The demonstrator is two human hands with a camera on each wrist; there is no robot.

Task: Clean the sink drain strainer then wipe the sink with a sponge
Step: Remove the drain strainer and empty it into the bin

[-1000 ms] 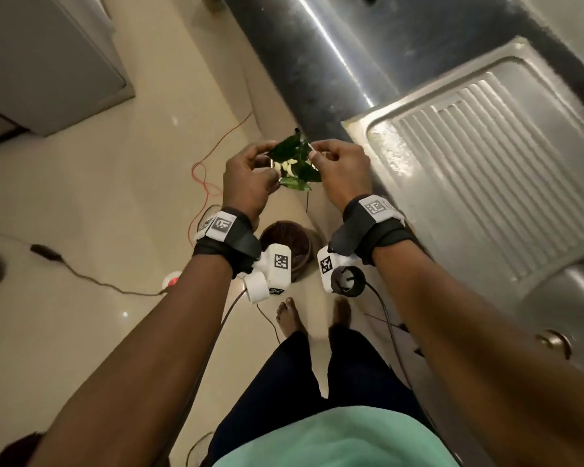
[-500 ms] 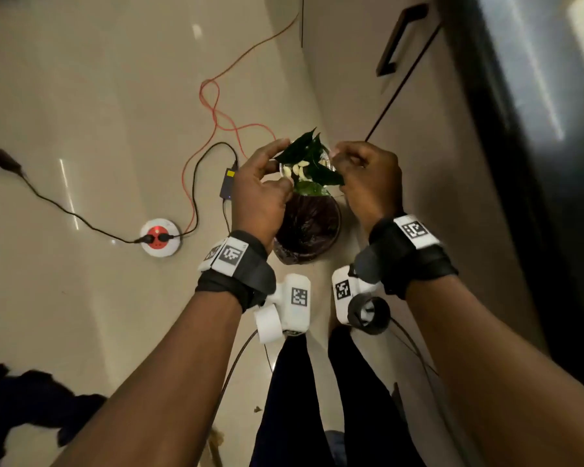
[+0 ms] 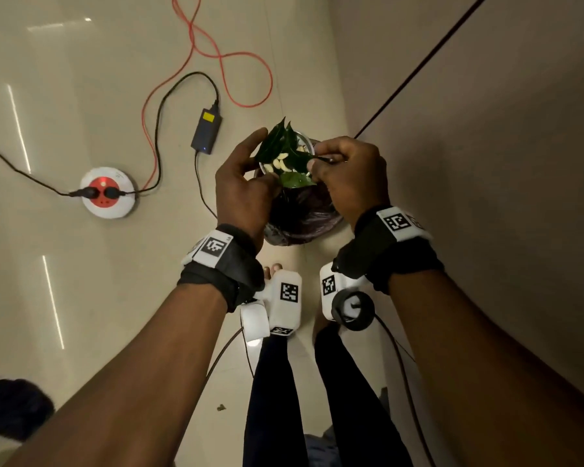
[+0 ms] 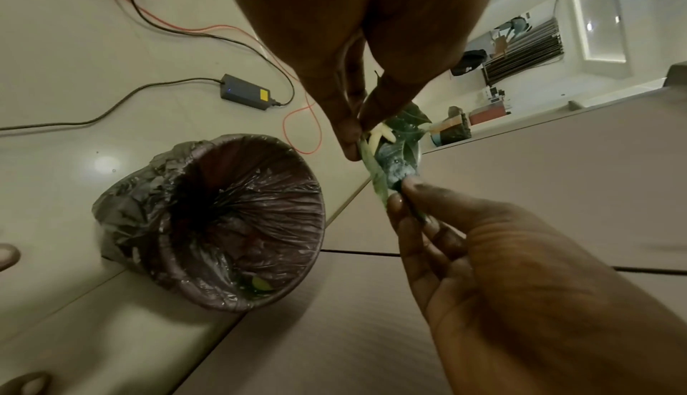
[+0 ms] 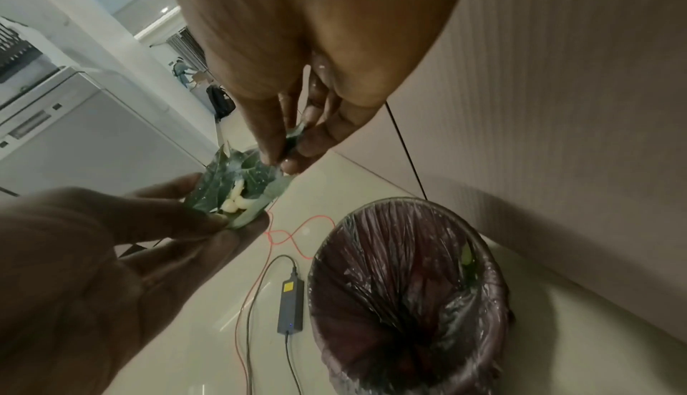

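hands are meeting over the bin just above the middle of the head view, and both are holding the drain strainer (image 3: 302,143) between them. the left hand (image 3: 241,187) is pinching the strainer's left edge with thumb and fingertips, and the right hand (image 3: 349,170) is pinching the opposite edge, where a leaf stem is sticking out past its fingers. only a sliver of the metal rim is showing, because dark green leaves (image 3: 279,144) are lying heaped across it with a few pale bits of food (image 3: 280,165) sitting among them. in the left wrist view the leaves (image 4: 398,148) are showing wet and glossy right of the middle, and the pale bits (image 4: 379,137) are peeking out just beside the left thumb.

directly below the strainer, the round bin (image 3: 304,220) is standing on the floor, lined with a dark crinkled plastic bag; in the right wrist view, at the lower right, its open mouth (image 5: 409,284) is gaping wide, and a scrap of green is clinging to the liner inside.

on the pale floor, a power adapter (image 3: 205,131) is lying left of the hands in the head view, a round white and red socket (image 3: 108,193) is sitting at the far left, and an orange cable (image 3: 216,52) is looping across the top.
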